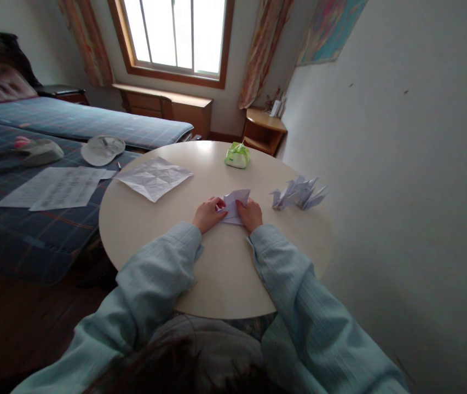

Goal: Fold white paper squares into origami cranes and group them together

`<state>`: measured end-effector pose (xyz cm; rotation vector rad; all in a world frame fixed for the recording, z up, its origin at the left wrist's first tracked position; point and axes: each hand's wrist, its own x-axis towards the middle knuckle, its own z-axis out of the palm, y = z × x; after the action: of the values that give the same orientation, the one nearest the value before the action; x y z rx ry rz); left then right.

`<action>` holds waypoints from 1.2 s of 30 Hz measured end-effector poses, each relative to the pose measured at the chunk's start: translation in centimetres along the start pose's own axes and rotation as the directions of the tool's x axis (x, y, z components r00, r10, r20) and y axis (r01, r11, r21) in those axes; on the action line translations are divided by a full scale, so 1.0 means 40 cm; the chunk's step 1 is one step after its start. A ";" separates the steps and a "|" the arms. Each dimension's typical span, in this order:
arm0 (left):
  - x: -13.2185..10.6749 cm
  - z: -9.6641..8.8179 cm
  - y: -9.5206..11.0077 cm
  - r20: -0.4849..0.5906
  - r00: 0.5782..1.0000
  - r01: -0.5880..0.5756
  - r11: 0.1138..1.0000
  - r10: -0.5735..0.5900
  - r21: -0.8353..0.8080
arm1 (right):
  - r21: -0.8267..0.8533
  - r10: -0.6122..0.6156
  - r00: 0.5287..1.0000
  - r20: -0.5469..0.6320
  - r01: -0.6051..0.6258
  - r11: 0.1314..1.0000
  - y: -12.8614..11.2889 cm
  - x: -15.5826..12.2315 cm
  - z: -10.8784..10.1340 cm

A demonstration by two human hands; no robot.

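A partly folded sheet of white paper (232, 205) is held between my two hands over the middle of the round table. My left hand (209, 213) pinches its left edge with thumb and fingers. On the right side my right hand (250, 213) grips it, thumb on top and the fingers mostly hidden behind. Several folded white paper figures (299, 192), shaped like birds, stand close together to the right of my hands. An opened-out white sheet with crossing creases (156, 178) lies at the left rear of the table.
The round cream table (225, 273) has a green tissue pack (237, 155) near its far edge. On the left, a bed (23, 241) carries printed sheets (55, 187), a white cap (102, 150) and a bag-like item. A white wall (401, 191) runs along the right.
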<state>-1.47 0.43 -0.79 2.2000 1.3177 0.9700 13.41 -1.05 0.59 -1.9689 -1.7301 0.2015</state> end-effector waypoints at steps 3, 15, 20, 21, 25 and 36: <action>0.001 0.001 -0.001 -0.002 1.000 -0.018 1.000 0.018 0.006 | 0.002 0.003 1.000 0.000 -0.003 1.000 0.000 0.000 0.000; -0.002 -0.005 0.003 0.017 0.998 -0.067 0.997 0.067 0.021 | 0.020 0.034 0.999 -0.028 -0.034 0.999 0.000 0.001 0.000; -0.005 -0.007 0.014 0.056 0.994 -0.094 0.995 0.096 -0.039 | 0.032 0.083 0.996 -0.037 -0.082 0.996 0.001 0.005 -0.002; -0.005 -0.007 0.015 0.061 0.993 -0.097 0.994 0.100 -0.044 | 0.036 0.087 0.995 -0.040 -0.085 0.996 0.002 0.006 -0.002; -0.005 -0.006 0.014 0.074 0.990 -0.115 0.992 0.118 -0.049 | 0.056 0.099 0.993 -0.057 -0.096 0.994 0.006 0.010 0.001; -0.006 -0.002 0.011 0.080 0.983 -0.165 0.986 0.166 -0.020 | 0.071 0.089 0.995 -0.047 -0.086 0.994 0.007 0.010 0.005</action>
<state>-1.35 0.01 -0.55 2.3427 1.1034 0.9335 13.67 -0.64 0.38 -1.9843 -1.5861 0.2374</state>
